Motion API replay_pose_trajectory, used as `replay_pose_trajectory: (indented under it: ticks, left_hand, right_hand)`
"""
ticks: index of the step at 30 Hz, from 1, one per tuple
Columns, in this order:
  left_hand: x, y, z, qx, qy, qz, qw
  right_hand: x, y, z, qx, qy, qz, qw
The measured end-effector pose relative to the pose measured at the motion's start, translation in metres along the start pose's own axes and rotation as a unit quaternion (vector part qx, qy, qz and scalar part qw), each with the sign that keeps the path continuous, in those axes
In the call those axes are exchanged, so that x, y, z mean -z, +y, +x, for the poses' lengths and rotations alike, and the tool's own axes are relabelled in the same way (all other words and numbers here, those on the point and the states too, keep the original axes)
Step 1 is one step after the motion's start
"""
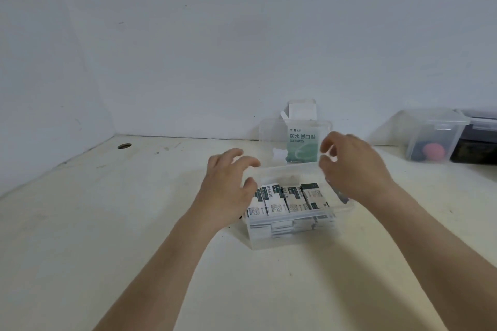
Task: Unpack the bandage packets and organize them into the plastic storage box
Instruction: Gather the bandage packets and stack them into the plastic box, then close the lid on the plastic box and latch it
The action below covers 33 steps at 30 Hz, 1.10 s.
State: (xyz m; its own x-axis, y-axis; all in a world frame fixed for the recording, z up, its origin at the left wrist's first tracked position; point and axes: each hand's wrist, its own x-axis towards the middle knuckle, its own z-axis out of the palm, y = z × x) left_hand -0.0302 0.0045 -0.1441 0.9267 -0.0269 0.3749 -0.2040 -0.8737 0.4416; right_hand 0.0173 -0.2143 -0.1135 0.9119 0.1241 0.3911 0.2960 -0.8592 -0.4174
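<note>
Left hand (228,185): hovering over storage box (282,240), fingers loosely spread, empty.
Right hand (355,166): likewise empty-fingered, perhaps reaching to shut lid (269,140).

Both forearms are bare as far as they show, as are the left hand (228,188) and right hand (355,169); the fingernails seem short, though blurred.

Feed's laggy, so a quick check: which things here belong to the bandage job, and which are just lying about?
Job: plastic storage box, bandage packets inside it, its raised lid, opened bandage carton behind.
Lying about: clear bin with pink ball, dark bin beside it, far right.
</note>
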Motion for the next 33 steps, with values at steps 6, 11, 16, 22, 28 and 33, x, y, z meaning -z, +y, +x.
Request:
replay_pose_trajectory:
  ticks: [6, 11, 16, 22, 28, 33]
  left_hand:
    - [-0.017, -0.005, 0.001, 0.108, -0.055, -0.243, 0.962]
    - [-0.017, -0.005, 0.022, 0.090, -0.079, -0.247, 0.962]
    - [-0.011, -0.011, 0.071, 0.173, -0.014, -0.255, 0.951]
    - [-0.028, -0.013, 0.104, 0.244, -0.103, -0.308, 0.913]
    - [-0.035, -0.023, 0.106, 0.255, -0.059, -0.361, 0.895]
    - [-0.012, -0.014, 0.082, 0.219, 0.052, -0.516, 0.826]
  right_hand:
    - [-0.008, 0.028, -0.008, -0.159, -0.185, 0.280, 0.929]
    - [-0.017, 0.051, 0.006, -0.229, -0.061, 0.361, 0.902]
    - [-0.016, 0.069, 0.031, -0.260, -0.024, 0.416, 0.871]
    - [-0.037, 0.068, 0.054, -0.233, -0.125, 0.440, 0.858]
    - [-0.036, 0.060, 0.057, -0.189, -0.098, 0.438, 0.873]
    - [-0.009, 0.044, 0.051, -0.131, 0.009, 0.480, 0.867]
